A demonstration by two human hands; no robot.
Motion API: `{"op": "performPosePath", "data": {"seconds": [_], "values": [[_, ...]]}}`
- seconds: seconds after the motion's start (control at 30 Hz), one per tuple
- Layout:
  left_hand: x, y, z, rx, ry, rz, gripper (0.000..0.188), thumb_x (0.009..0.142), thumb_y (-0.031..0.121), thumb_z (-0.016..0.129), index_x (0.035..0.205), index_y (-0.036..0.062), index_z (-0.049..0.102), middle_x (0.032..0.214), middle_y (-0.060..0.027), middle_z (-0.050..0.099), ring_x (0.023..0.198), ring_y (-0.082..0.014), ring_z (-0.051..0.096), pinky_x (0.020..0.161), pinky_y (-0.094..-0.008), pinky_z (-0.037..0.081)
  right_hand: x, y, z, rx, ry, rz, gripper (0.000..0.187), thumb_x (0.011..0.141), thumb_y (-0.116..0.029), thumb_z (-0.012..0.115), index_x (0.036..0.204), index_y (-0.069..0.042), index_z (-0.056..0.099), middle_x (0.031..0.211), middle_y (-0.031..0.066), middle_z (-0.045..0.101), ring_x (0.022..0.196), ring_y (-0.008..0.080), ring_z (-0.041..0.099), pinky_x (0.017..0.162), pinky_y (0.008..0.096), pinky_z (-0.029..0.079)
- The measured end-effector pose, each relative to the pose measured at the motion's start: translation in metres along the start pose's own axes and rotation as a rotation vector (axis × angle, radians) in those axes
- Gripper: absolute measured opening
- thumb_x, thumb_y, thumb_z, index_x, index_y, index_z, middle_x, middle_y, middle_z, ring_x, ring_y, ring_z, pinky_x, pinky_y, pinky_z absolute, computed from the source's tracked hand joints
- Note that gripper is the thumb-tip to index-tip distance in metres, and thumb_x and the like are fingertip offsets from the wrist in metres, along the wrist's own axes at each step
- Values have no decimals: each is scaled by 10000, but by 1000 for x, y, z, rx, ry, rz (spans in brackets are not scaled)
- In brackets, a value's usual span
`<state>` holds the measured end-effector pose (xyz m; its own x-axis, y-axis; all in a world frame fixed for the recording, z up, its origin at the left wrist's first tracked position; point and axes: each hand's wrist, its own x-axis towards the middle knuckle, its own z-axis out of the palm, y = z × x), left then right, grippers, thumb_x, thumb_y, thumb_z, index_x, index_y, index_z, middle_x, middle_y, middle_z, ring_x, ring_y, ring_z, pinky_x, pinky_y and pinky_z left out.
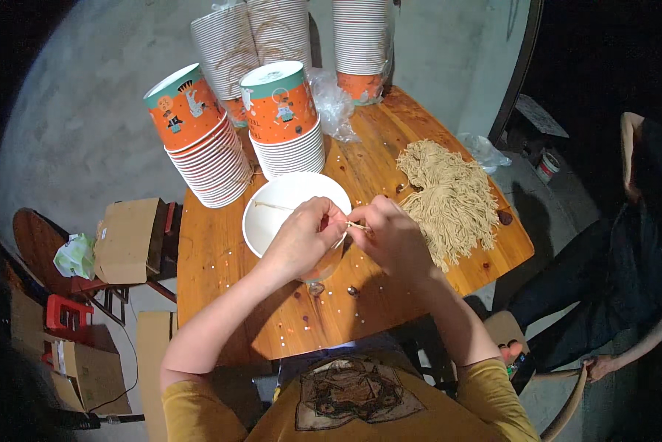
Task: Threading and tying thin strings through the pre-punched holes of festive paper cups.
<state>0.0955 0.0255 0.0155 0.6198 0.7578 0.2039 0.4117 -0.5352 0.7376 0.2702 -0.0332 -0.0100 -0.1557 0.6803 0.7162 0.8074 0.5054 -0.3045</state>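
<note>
Both my hands meet over the right side of an open paper bucket (256,230), whose white inside faces up. My left hand (307,234) is closed in a pinch at one end of a thin tan cord (356,225). On the other side, my right hand (391,234) has its fingers closed on the same cord, close to the left fingertips. A thin strand (273,206) stretches across the bucket's mouth toward my left hand. To the right of my right hand lies a large pile of tan cords (452,202). The exact twist of the cord between the fingertips is too small to tell.
Two stacks of upturned orange and green paper buckets (187,110) (281,103) stand behind the open one. Taller wrapped stacks (362,44) are at the back. White specks dot the wooden table (220,295). A chair with cardboard (130,239) is left; another person (603,272) sits right.
</note>
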Motion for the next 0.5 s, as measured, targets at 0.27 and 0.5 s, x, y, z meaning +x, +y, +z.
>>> {"op": "performPosePath", "data": {"seconds": [0.27,0.5], "values": [[-7,12,1,213,118,195,118,867,105,574,883,2,518,842,-126,524,793,-262,522,725,-362,437,0,-2,0,-86,69,-110,213,745,-124,679,868,-113,505,805,81,475,764,273,568,650,374,506],[-11,15,5,379,183,286,126,855,99,577,863,3,496,853,-162,500,858,-348,493,747,-420,408,-9,-2,1,-66,53,-125,220,720,-80,665,847,-116,490,786,78,469,729,277,559,629,381,494]]}}
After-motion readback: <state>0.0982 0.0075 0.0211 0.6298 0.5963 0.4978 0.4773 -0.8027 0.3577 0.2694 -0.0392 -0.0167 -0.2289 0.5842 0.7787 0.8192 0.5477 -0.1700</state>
